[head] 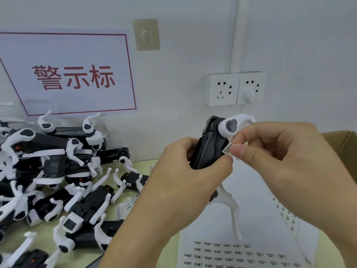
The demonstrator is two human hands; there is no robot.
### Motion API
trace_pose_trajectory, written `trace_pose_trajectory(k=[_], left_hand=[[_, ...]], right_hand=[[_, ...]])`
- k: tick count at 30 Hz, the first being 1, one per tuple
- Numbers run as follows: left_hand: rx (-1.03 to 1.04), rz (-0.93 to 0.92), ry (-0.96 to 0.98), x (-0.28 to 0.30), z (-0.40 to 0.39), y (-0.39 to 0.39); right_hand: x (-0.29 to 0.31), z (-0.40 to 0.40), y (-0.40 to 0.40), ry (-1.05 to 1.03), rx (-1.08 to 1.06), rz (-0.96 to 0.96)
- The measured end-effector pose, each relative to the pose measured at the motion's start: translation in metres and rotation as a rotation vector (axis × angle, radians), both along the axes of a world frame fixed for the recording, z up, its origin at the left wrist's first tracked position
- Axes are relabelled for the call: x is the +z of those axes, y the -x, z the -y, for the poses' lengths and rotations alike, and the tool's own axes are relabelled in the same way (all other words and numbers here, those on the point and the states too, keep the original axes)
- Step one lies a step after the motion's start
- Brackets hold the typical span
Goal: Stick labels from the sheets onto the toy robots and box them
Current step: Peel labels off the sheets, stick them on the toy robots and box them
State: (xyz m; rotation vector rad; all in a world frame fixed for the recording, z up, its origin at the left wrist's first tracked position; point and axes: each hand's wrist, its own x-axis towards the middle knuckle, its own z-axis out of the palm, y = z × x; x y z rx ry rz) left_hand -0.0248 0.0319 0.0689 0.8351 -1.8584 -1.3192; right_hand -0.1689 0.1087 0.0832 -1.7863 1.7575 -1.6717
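- Left hand [185,171] grips a black toy robot [209,146] upright, above the label sheets [231,250].
- Right hand [274,151] pinches a small label [227,148] against the robot's side, just under its white leg joint.
- Judging by the heap of robots [58,180] on the table at left, most remain unlabelled.
- Cardboard box [343,144] sits at right; its contents are hidden, so how many are boxed is unclear.

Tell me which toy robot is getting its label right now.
The toy robot held up in the left hand, right of the pile lying on the table. The right hand pinches a small label against its black body.
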Motion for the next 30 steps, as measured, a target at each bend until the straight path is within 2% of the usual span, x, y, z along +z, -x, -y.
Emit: trace_pose_trajectory(k=[30], left_hand=[[0.102,0.049,0.069,0.009,-0.005,-0.003]], right_hand=[[-0.002,0.008,-0.014,0.030,-0.070,0.063]])
